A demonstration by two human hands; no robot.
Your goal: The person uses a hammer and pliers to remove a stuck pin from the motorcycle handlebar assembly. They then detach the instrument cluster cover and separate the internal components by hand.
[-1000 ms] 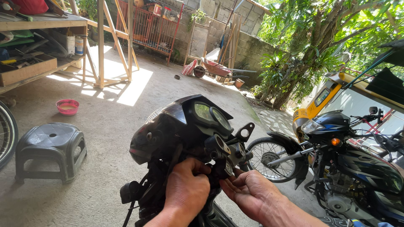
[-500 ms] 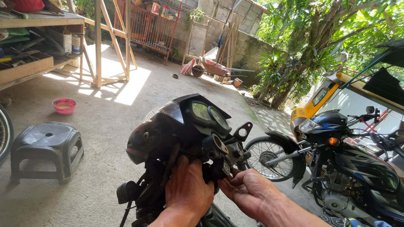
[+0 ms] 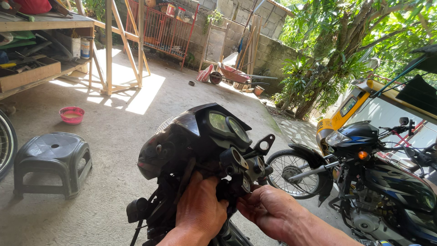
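- The left hand (image 3: pixel 200 210) stays clamped around the underside of the black motorcycle headlight-and-gauge assembly (image 3: pixel 200 136), holding it up in front of the person, over the concrete floor (image 3: pixel 114 136)
- The right hand (image 3: pixel 266 212) has closed in on the bracket (image 3: pixel 248 171), fingertips pinched at a small fitting there
- The assembly has hardly shifted, so the work looks like fine fiddling at the mount

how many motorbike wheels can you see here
2. One spoked front wheel belongs to the parked motorcycle on the right; part of another wheel shows at the left edge beside the stool. Others may be hidden.
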